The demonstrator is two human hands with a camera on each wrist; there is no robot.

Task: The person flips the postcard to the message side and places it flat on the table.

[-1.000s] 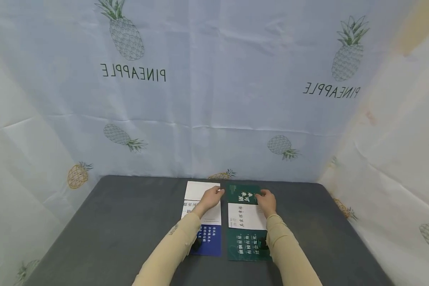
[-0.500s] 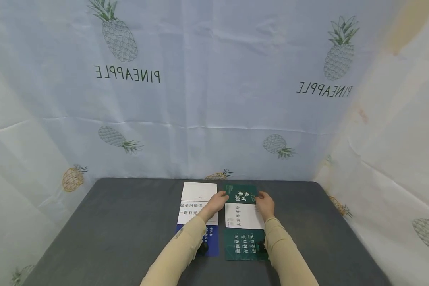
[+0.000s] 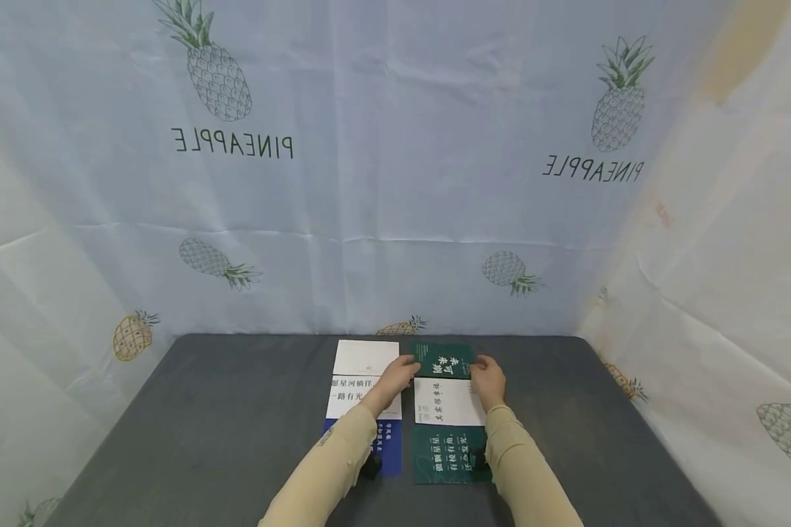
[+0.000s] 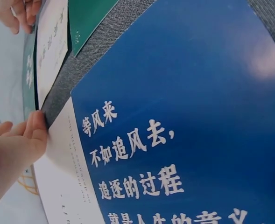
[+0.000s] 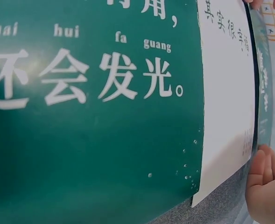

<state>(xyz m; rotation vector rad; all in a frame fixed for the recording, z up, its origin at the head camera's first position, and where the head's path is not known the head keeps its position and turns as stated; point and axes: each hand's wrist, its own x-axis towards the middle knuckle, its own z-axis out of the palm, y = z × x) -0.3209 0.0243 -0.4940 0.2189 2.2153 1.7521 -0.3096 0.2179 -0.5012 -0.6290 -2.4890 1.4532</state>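
Observation:
A dark green card (image 3: 444, 362) with white writing lies at the far end of the right column. My left hand (image 3: 393, 380) touches its left edge with the fingertips, the wrist over the left column. At its right edge my right hand (image 3: 488, 380) rests its fingertips. Nearer in the same column lie a white card (image 3: 444, 401) and a second green card (image 3: 442, 457). The left column has a blank-looking white card (image 3: 362, 357), a white card with black writing (image 3: 348, 395) and a blue card (image 4: 188, 93), partly hidden by my left forearm.
The cards lie on a dark grey table (image 3: 237, 424). A narrow strip of table separates the two columns. Behind the table hangs a pale curtain (image 3: 395, 183) printed with pineapples.
My left hand has moved right from the white cards to the far green card's left edge. My right hand stays at its right edge. The head view has shifted slightly.

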